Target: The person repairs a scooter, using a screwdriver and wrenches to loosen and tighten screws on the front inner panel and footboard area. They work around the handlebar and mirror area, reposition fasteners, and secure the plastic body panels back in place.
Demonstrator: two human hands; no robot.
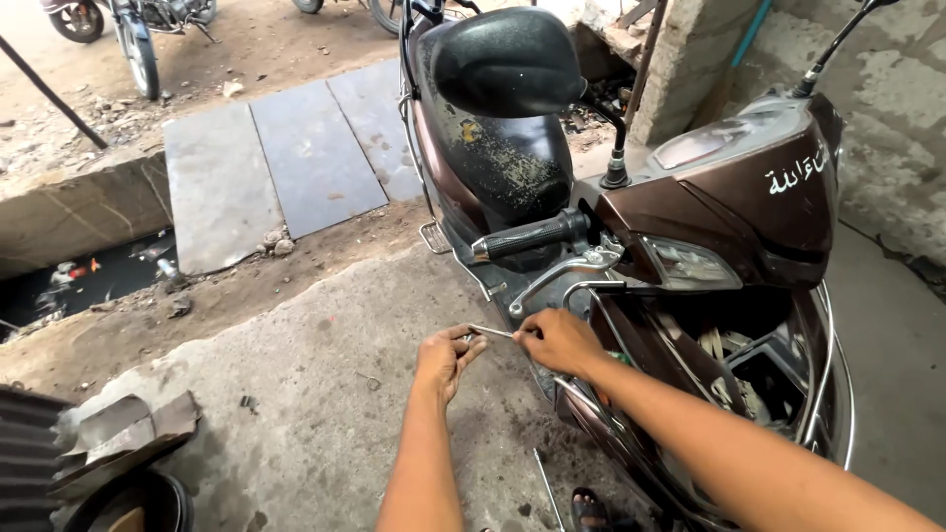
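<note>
A brown scooter (749, 197) takes up the right half of the view, standing on a rough concrete floor (325, 394) with its front panel off, so that wiring and a dark cavity show behind the chrome guard rail (836, 384). Its black seat (507, 61) rises at the top centre, dusty and scuffed down its side. Beyond the floor, flat grey slabs (286, 158) bridge an open drain (89, 276) with dark water and litter in it, and parts of other motorcycles (138, 39) stand on the dirt at the top left. Torn cardboard (128, 429) lies at the lower left beside a dark round tub (128, 502). On the scooter, the black handlebar grip (532, 236) juts toward the left, with the silver brake lever (567, 273) just beneath it and a headlight lens (685, 264) to the right. Below the lever, the person's two bare hands meet over the floor, close against the scooter's side. The right hand (562, 340) is curled mostly closed, its fingertips pinching one end of a thin metal tool (491, 331). The left hand (448, 357) is loosely curled, thumb and forefinger closed on the tool's other end. The tool lies nearly level between the two hands, just under the brake lever. A thin metal rod (548, 488) lies on the floor near the bottom edge, beside a sandalled foot (589, 510).
</note>
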